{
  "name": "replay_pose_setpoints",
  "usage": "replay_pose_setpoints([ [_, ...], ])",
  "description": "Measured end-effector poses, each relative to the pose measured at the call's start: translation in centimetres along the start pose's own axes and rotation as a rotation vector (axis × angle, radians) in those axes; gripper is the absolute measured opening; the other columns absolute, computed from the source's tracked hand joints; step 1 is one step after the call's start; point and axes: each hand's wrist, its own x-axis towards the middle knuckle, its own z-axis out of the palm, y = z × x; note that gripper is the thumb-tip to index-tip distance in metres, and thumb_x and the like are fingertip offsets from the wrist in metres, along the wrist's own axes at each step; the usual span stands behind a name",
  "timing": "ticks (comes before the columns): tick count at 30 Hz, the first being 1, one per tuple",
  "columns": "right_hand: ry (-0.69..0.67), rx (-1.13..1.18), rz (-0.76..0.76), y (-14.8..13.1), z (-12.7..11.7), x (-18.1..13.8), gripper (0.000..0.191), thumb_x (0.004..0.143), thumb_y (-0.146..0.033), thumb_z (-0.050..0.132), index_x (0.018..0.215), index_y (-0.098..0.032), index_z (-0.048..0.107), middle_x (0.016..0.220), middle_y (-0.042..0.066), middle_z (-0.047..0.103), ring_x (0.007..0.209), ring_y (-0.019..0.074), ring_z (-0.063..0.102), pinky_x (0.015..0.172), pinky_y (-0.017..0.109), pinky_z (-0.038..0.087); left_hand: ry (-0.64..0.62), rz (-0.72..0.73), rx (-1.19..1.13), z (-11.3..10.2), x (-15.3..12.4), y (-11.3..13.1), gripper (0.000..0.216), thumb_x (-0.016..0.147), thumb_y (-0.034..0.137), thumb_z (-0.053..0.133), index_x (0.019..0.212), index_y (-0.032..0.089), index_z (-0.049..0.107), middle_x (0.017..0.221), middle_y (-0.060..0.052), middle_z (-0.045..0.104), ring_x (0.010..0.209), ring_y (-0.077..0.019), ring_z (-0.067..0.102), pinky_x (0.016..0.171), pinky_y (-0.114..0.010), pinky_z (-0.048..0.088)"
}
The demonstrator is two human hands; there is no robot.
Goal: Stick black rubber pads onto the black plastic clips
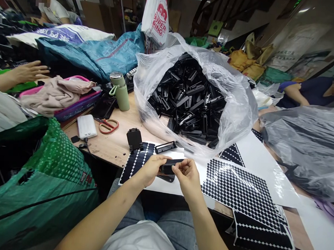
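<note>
Near the table's front edge, my left hand [151,170] is closed on the left end of a dark, oblong plastic piece [170,164]. My right hand [188,175] pinches the piece's right end between thumb and fingers; whether a thin sticker is also in that pinch cannot be made out. Just below lies another dark flat part [168,178], partly hidden by the hands. Beyond my hands a black frame-like part [166,147] rests on the white sheet. To the left, a sheet of black oblong stickers [134,164] lies under a small upright black bracket [134,139].
A transparent bag [237,106] full of black plastic parts [191,92] stands behind. Sheets of round black stickers [236,188] lie right. Red-handled scissors [108,126], a white power bank [86,126] and a green bottle [120,92] stand left. Another person's hand [29,72] reaches in.
</note>
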Motion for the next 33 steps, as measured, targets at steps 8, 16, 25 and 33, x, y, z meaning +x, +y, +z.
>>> replay_pose_setpoints([
  [8, 0.076, -0.084, -0.061, 0.7, 0.2, -0.3, 0.027, 0.072, -0.029, 0.064, 0.080, -0.024, 0.039, 0.072, -0.003, 0.054, 0.065, 0.0119, 0.053, 0.062, 0.026, 0.042, 0.023, -0.008, 0.006, 0.2, -0.1, 0.1, 0.018, 0.069, 0.017, 0.060, 0.084, 0.012, 0.069, 0.068, -0.006, 0.066, 0.062, -0.0168, 0.060, 0.057, -0.029, 0.048],
  [16, 0.130, -0.183, -0.098, 0.1, 0.7, -0.9, 0.022, 0.075, -0.029, 0.061, 0.080, -0.023, 0.041, 0.073, -0.002, 0.053, 0.065, 0.0129, 0.052, 0.062, 0.027, 0.043, 0.028, 0.001, 0.036, 0.3, -0.2, 0.1, 0.023, 0.067, 0.019, 0.061, 0.087, 0.011, 0.070, 0.069, -0.007, 0.067, 0.062, -0.0178, 0.061, 0.057, -0.029, 0.047],
  [25, 0.178, -0.276, -0.124, 0.2, 1.1, -1.1, 0.018, 0.076, -0.027, 0.057, 0.080, -0.023, 0.040, 0.073, -0.002, 0.053, 0.064, 0.0132, 0.053, 0.061, 0.028, 0.044, 0.035, 0.021, 0.041, 0.5, -0.3, 0.0, 0.025, 0.067, 0.021, 0.061, 0.088, 0.010, 0.068, 0.072, -0.009, 0.067, 0.065, -0.0205, 0.062, 0.060, -0.034, 0.049],
  [33, 0.382, -0.508, -0.192, 0.0, 0.2, -0.8, 0.029, 0.074, -0.040, 0.059, 0.089, -0.020, 0.044, 0.091, 0.005, 0.050, 0.067, 0.0141, 0.052, 0.061, 0.029, 0.045, 0.071, -0.001, -0.004, 0.2, -0.2, -0.1, 0.016, 0.071, 0.015, 0.059, 0.083, 0.009, 0.067, 0.070, -0.009, 0.066, 0.064, -0.0191, 0.061, 0.058, -0.034, 0.052],
])
